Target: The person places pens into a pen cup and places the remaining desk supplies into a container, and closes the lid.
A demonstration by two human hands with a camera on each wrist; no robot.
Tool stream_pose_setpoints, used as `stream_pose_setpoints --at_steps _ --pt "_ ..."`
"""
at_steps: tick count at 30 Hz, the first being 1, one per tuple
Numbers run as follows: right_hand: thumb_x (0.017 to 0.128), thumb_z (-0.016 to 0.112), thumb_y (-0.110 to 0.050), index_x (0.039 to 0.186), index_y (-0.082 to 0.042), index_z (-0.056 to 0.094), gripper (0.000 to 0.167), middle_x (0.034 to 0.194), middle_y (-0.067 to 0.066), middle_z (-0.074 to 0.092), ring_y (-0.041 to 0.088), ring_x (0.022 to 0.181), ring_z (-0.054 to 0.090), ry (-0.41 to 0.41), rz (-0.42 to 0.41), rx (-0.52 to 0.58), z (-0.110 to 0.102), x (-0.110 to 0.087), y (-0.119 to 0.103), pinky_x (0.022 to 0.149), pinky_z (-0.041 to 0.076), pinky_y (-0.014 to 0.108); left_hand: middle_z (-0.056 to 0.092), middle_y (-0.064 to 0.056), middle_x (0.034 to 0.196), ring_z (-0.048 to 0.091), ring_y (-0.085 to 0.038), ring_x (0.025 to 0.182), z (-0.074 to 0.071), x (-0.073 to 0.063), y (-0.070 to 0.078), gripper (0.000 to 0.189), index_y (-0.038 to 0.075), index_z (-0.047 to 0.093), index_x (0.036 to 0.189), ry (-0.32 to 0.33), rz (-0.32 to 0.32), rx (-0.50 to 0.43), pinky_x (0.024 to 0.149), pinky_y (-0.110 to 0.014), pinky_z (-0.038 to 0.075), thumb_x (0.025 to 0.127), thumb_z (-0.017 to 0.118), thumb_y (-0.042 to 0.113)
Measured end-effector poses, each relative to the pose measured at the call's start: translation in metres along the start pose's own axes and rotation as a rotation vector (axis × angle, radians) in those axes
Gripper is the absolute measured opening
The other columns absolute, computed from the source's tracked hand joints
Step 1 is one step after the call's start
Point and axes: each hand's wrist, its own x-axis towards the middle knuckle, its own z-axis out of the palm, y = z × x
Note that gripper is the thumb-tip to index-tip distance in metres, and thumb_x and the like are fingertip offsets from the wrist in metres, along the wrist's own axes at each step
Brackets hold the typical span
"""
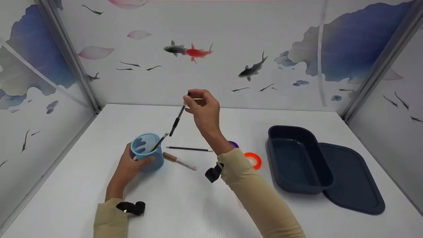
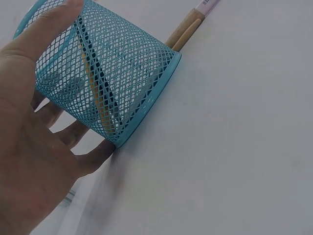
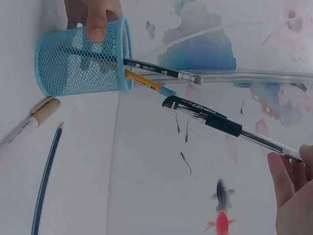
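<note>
My left hand (image 1: pixel 127 167) grips a light blue mesh pen cup (image 1: pixel 155 164), thumb near the rim and fingers around the far side. Inside it lean a black HB pencil (image 3: pixel 159 70) and a yellow pencil (image 3: pixel 142 82) with a blue end. Above and right of the cup, my right hand (image 1: pixel 206 112) pinches a clear-barrelled gel pen (image 1: pixel 176 122) by one end. The pen slants down, its black-capped end close to the pencil tops. Beside the cup on the table lie a marker (image 1: pixel 181 162) with a tan cap and a dark pencil (image 1: pixel 190 149).
An orange ring (image 1: pixel 258 161) lies under the right forearm's far side, with a purple round thing (image 1: pixel 234 144) partly hidden by the wrist. To the right stands a dark blue rectangular container (image 1: pixel 274 165), overlapping its flat lid (image 1: pixel 360 180). Printed panels (image 1: pixel 211 79) wall the white table.
</note>
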Motion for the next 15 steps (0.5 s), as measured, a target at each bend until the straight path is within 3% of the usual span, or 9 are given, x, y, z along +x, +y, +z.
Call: stream_pose_setpoints --at_steps 8,15 --pt "0.095 0.067 -0.011 0.119 -0.003 0.065 0.025 0.111 0.014 0.066 0.017 0.097 0.069 0.063 0.014 0.007 0.012 0.005 0.006 0.085 0.062 0.032 0.028 -0.015 0.163 0.023 -0.036 0.154 -0.001 0.0 0.001 0.104 0.01 0.014 0.159 0.0 -0.007 0.001 0.125 -0.057 0.021 0.084 0.08 0.038" --pt "0.096 0.067 -0.011 0.12 -0.002 0.064 0.026 0.112 0.015 0.065 0.018 0.097 0.068 0.104 0.084 0.091 0.019 0.006 0.019 0.086 0.062 0.035 0.027 -0.016 0.163 0.022 -0.037 0.154 -0.003 -0.001 0.001 0.103 0.01 0.014 0.159 0.006 0.0 0.011 0.125 -0.057 0.022 0.085 0.079 0.039"
